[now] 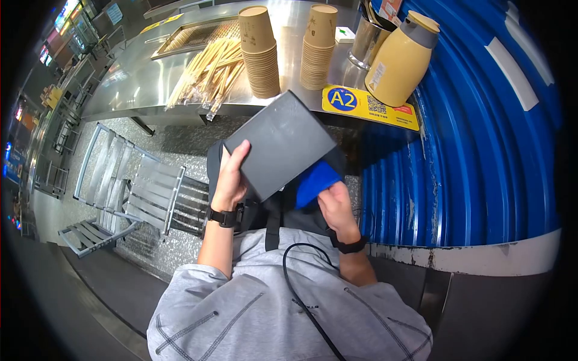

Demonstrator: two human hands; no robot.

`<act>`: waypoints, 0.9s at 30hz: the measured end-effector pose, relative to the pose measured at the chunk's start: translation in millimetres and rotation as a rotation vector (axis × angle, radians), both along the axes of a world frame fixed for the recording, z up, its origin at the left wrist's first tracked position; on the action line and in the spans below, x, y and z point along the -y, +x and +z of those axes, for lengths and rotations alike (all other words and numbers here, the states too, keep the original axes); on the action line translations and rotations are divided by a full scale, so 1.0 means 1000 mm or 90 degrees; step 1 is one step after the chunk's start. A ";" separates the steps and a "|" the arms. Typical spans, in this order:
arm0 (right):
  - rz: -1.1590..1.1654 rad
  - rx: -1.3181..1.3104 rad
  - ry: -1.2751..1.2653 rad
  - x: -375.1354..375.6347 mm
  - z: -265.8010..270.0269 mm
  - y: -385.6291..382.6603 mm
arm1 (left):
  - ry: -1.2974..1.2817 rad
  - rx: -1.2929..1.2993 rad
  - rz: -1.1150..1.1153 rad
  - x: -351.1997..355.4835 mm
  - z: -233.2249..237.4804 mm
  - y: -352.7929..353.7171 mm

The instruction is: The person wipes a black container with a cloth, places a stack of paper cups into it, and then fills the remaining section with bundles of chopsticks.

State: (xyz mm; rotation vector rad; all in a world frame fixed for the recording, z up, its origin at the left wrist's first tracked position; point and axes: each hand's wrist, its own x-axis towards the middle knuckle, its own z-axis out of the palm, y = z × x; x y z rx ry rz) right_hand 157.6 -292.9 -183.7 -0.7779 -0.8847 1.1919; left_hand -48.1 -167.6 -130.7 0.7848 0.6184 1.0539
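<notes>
Holding a smooth dark grey rectangular box (283, 144) above the lap, the left hand (232, 174) grips it at eight o'clock — thumb flat on the upper face, the other fingers hidden behind, so how far they spread I cannot tell. The right hand (337, 207), between four and five o'clock of the box, has its fingers bent and closed on a bright blue soft cloth (316, 183). The cloth sits right by the box's edge; whether it touches the underside is hidden.

Beyond, on a shiny stainless-steel table (132, 87), two tall stacks of brown paper cups (260, 66) flank twelve o'clock of the box. Plastic-wrapped wooden chopsticks (208, 75) lie in a loose pile between ten and eleven, and a pale yellow jug with a grey collar (400, 66) stands at two, beside a yellow rectangular A2 label (368, 107).
</notes>
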 end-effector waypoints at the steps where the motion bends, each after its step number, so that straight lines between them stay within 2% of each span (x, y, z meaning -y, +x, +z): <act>1: 0.024 -0.101 0.003 0.001 0.003 -0.003 | 0.037 -0.028 0.043 0.001 -0.003 0.005; 2: 0.048 -0.202 0.006 0.002 0.009 -0.006 | 0.074 -0.056 0.085 0.003 -0.004 0.011; 6: 0.188 -0.510 0.058 0.005 0.050 -0.015 | -0.023 0.029 0.012 0.005 0.000 0.008; 7: 0.163 -0.411 0.079 0.003 0.050 -0.017 | -0.032 0.030 0.001 0.005 0.002 0.009; 9: 0.155 -0.397 0.073 0.001 0.058 -0.017 | -0.053 0.034 -0.016 0.009 0.003 0.009; 12: 0.140 -0.353 0.055 -0.004 0.077 -0.027 | -0.032 0.066 0.031 0.012 -0.002 0.014; 15: 0.139 -0.316 0.061 -0.005 0.086 -0.039 | -0.010 0.022 0.059 0.013 -0.004 0.022; 19: 0.166 -0.239 0.069 -0.020 0.071 -0.036 | -0.011 -0.035 -0.020 0.026 0.006 0.028; 22: 0.148 -0.330 0.070 -0.024 0.058 -0.033 | 0.037 -0.071 -0.052 0.033 0.003 0.038; 25: 0.195 -0.278 0.112 -0.027 0.045 -0.032 | 0.001 0.010 -0.054 0.034 0.005 0.040; 27: 0.231 -0.232 0.051 -0.022 0.044 -0.030 | -0.011 0.038 -0.081 0.026 0.002 0.037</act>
